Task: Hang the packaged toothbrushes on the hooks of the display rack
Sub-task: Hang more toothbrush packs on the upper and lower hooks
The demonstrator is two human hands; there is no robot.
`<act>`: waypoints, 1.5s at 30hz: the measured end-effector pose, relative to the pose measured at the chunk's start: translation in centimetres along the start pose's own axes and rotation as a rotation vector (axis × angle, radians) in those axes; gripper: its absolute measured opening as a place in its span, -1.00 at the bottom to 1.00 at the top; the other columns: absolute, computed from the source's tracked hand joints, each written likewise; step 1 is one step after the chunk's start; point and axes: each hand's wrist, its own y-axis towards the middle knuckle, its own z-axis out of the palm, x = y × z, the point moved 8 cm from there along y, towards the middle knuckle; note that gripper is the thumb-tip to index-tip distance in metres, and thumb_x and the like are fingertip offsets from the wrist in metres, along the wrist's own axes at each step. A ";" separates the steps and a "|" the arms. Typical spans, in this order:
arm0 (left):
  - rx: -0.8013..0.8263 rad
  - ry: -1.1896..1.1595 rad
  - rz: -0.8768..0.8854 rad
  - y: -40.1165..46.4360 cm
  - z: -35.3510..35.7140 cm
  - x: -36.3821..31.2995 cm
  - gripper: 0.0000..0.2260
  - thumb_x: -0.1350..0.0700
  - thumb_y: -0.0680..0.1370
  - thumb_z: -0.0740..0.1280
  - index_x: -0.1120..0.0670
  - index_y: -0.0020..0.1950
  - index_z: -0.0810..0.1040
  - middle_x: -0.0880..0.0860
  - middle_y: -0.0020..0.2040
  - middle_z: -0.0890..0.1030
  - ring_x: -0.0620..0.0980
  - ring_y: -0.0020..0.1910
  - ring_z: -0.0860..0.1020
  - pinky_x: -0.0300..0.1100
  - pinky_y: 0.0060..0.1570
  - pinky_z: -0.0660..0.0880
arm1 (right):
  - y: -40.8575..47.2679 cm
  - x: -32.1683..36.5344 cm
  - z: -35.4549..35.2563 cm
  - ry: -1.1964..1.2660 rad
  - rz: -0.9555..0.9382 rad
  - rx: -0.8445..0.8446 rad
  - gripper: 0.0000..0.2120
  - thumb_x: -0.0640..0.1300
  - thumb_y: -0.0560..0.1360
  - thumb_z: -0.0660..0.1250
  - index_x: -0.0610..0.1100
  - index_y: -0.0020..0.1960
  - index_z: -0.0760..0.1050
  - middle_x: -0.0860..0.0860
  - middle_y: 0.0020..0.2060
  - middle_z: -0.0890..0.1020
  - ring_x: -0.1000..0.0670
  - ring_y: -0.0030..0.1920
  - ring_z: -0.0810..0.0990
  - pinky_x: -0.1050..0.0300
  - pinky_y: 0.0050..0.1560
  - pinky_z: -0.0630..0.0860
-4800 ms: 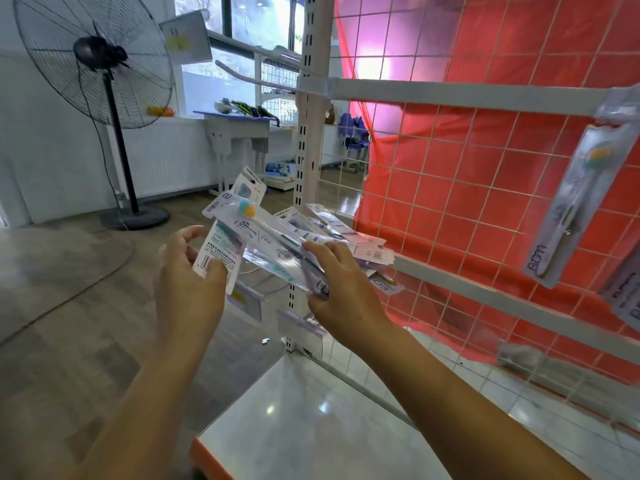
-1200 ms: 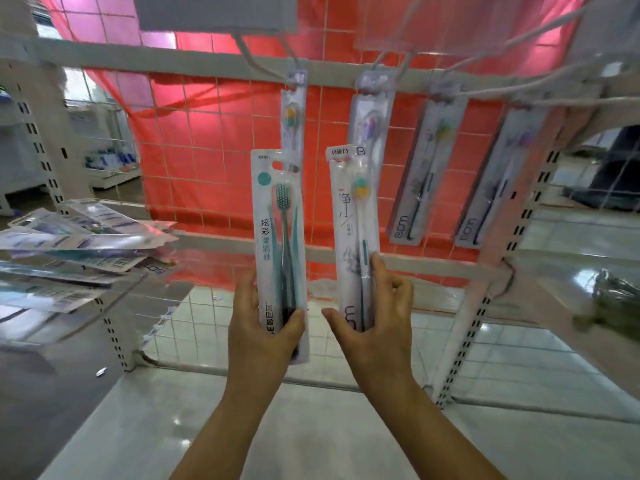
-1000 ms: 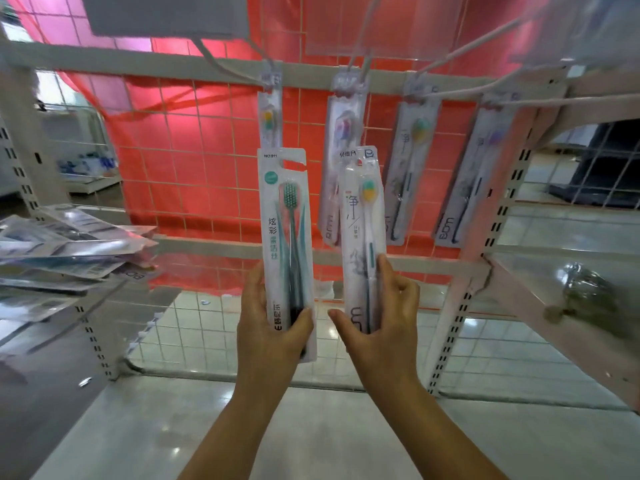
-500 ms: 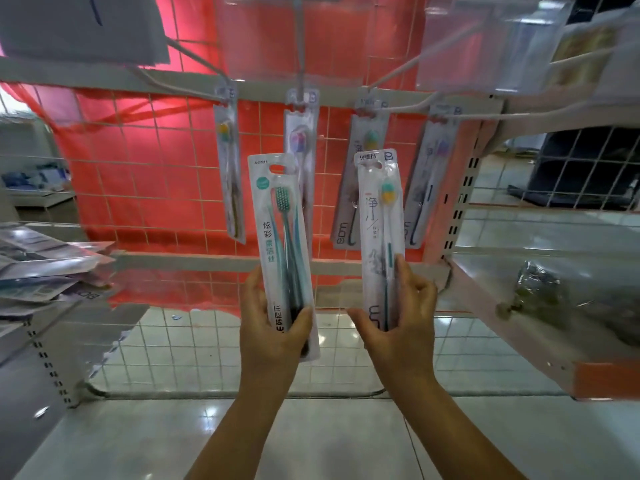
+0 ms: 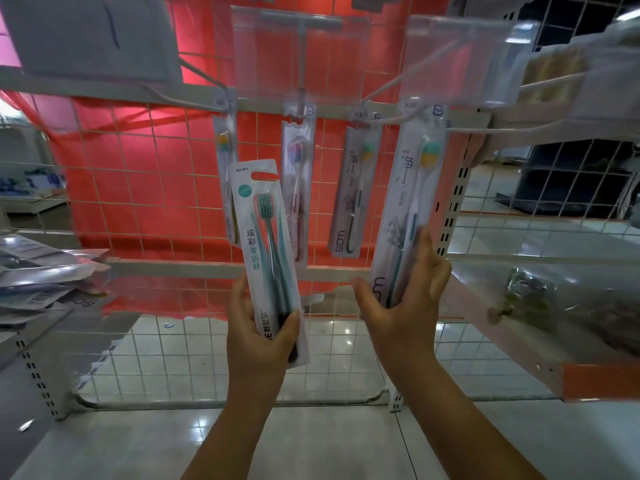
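Observation:
My left hand (image 5: 260, 330) grips the bottom of a white toothbrush pack with teal brushes (image 5: 266, 237), held upright in front of the red mesh. My right hand (image 5: 404, 295) holds the lower end of a white toothbrush pack with a yellow-teal brush head (image 5: 412, 188), raised so its top sits at the rightmost hook (image 5: 388, 121) on the rack's crossbar (image 5: 464, 114); I cannot tell whether it hangs on the hook. Three toothbrush packs hang from hooks to its left: one at the left (image 5: 225, 168), one in the middle (image 5: 298, 174), one at the right (image 5: 356, 188).
Clear plastic label holders (image 5: 301, 53) stick out on the hook arms above the packs. A pile of more toothbrush packs (image 5: 38, 275) lies on the shelf at the left. A shelf with an orange edge (image 5: 599, 381) juts out at the right, bearing a wrapped item (image 5: 526, 292).
My right hand has lifted its pack up and to the right, to the rightmost hook. My left hand has stayed about level with its pack. The view has shifted right along the rack.

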 end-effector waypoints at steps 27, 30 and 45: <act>-0.029 -0.001 -0.119 -0.3 -1.7 2.8 -0.38 0.38 0.42 0.40 -0.18 0.23 0.24 -0.21 -0.03 0.47 -0.32 -0.15 0.57 -0.51 -0.36 0.47 | -1.7 -1.0 0.2 0.090 -0.003 -0.090 -0.10 -0.30 0.34 0.49 0.21 0.42 0.06 0.27 0.10 0.14 0.52 0.10 0.28 0.63 -0.16 0.39; -0.021 0.012 -0.118 -0.4 -1.2 2.7 -0.37 0.37 0.41 0.41 -0.19 0.23 0.24 -0.24 -0.05 0.46 -0.47 -0.18 0.52 -0.53 -0.34 0.46 | -1.6 -0.3 0.3 0.109 -0.021 -0.083 -0.10 -0.29 0.33 0.49 0.18 0.41 0.02 0.26 0.13 0.16 0.51 0.14 0.29 0.61 -0.17 0.41; -0.038 0.032 -0.145 -0.2 -1.6 4.0 -0.36 0.33 0.41 0.42 -0.18 0.28 0.23 -0.23 0.01 0.49 -0.21 -0.07 0.54 -0.47 -0.32 0.50 | -2.0 0.9 0.4 0.122 -0.088 -0.090 -0.20 0.00 0.32 0.34 0.03 0.46 0.03 0.18 0.10 0.18 0.44 0.20 0.27 0.61 -0.08 0.39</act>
